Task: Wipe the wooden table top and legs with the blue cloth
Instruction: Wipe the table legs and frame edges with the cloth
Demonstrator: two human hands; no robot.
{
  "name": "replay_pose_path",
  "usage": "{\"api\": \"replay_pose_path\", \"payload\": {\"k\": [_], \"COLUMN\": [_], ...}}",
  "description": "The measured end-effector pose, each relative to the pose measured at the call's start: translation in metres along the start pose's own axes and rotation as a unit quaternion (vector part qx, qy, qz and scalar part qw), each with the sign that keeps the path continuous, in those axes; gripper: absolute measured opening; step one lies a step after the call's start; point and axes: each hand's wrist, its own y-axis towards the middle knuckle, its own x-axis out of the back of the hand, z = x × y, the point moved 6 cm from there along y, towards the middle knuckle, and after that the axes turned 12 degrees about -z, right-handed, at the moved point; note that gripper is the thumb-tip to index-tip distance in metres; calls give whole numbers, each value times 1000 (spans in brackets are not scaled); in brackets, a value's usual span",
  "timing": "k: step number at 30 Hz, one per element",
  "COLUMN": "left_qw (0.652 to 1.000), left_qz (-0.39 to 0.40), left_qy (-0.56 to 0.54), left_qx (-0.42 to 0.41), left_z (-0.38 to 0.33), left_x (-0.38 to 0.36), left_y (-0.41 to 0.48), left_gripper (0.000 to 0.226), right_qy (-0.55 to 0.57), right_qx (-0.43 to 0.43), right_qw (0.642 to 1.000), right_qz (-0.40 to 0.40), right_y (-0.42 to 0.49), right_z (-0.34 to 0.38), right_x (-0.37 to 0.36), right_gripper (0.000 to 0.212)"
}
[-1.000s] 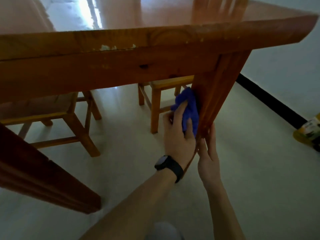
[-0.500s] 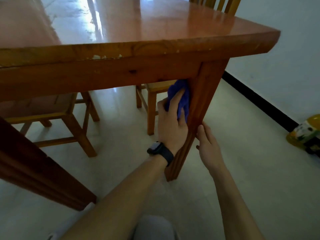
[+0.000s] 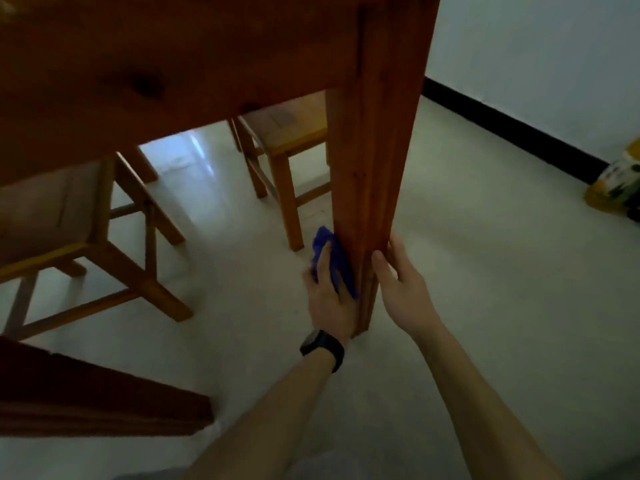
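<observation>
Left hand (image 3: 330, 296) presses cloth (image 3: 333, 258) on leg (image 3: 375, 188), frame centre.
Fingers curled round cloth, low on leg. Right hand (image 3: 403, 289) spread, touching leg's opp. side.

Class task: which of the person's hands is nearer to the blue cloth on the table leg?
Left. The left hand presses the blue cloth against the table leg; the right hand rests on the leg's opposite side, off the cloth.
</observation>
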Motion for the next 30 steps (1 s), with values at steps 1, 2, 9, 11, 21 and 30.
{"api": "replay_pose_path", "payload": {"k": [1, 2, 9, 11, 21, 30], "left_qw": [999, 994, 915, 921, 879, 864], "left_qz": [31, 86, 139, 100, 334, 389], "left_qy": [0, 40, 12, -57, 99, 118], "left_qx": [29, 61, 378, 372, 326, 297], "left_z": [26, 62, 197, 173, 199, 187], "left_x": [-13, -30, -61, -74, -97, -127], "left_y": [-8, -20, -78, -60, -84, -71], "left_gripper": [70, 76, 56, 54, 45, 50], "right_qy": [5, 12, 9, 12, 36, 29], "right_qx": [-7, -11, -32, -37, -32, -29], "right_qw": [1000, 1000, 999, 999, 999, 999], "right_qz": [-3, -9, -16, -13, -15, -3], "right_y": [1, 2, 8, 6, 10, 6], "right_z": [-4, -7, -45, -51, -52, -47], "right_x": [-4, -5, -11, -14, -9, -12], "right_gripper": [50, 50, 44, 45, 46, 52]}}
